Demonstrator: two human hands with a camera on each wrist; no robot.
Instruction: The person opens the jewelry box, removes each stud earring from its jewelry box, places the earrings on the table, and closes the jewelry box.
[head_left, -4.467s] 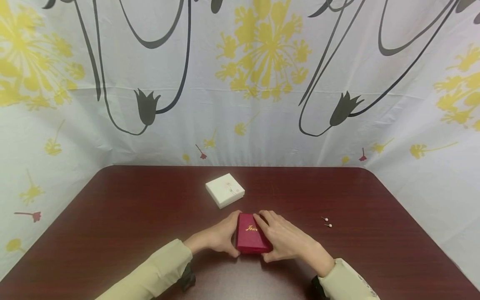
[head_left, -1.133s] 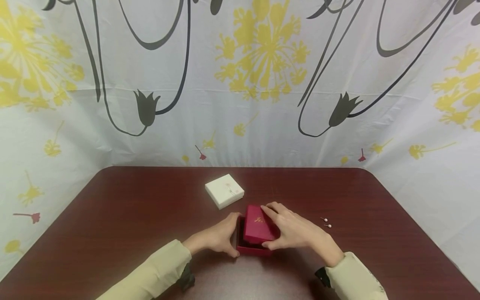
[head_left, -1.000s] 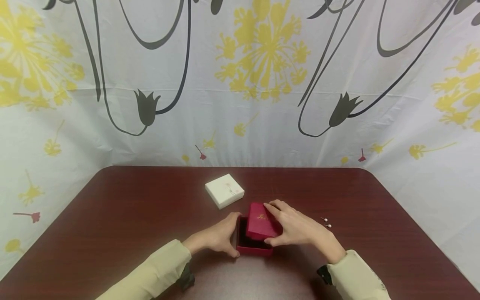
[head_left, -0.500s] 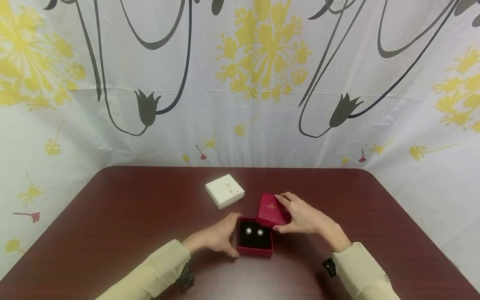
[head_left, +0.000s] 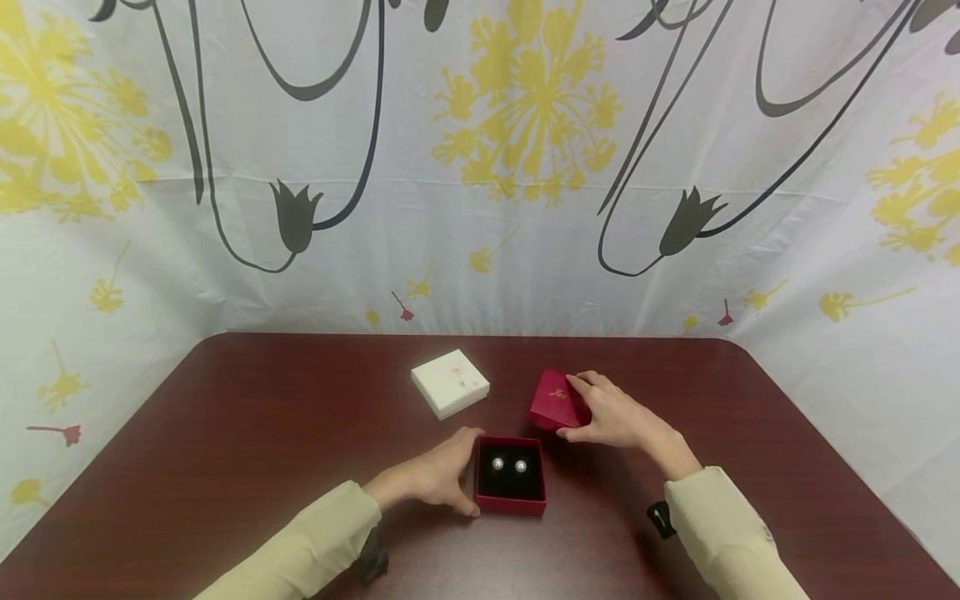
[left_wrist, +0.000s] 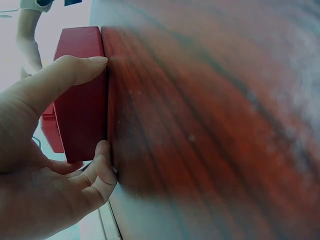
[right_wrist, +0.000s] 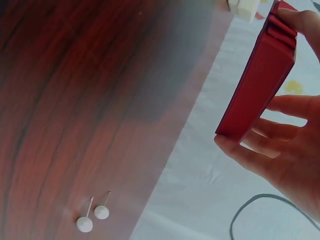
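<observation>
The red jewelry box's base (head_left: 510,505) rests on the table, with two pearl earrings (head_left: 509,465) set in its black lining. My left hand (head_left: 433,473) grips its left side, the thumb at the near wall and the fingers at the far one, as the left wrist view also shows. My right hand (head_left: 618,417) holds the box's red lid (head_left: 552,404), marked with gold lettering, between thumb and fingers. The lid is tilted, beyond and to the right of the base. In the right wrist view, it is raised off the wood.
A white lidded box (head_left: 450,383) with a small flower print lies behind the red base. Two loose pearl stud earrings (right_wrist: 93,218) lie on the table (head_left: 750,467) beneath the right arm. A patterned curtain (head_left: 480,167) hangs behind the table.
The lid has come off the base and moved away to the right in my right hand, uncovering the pearl earrings inside. My left hand has stayed on the base.
</observation>
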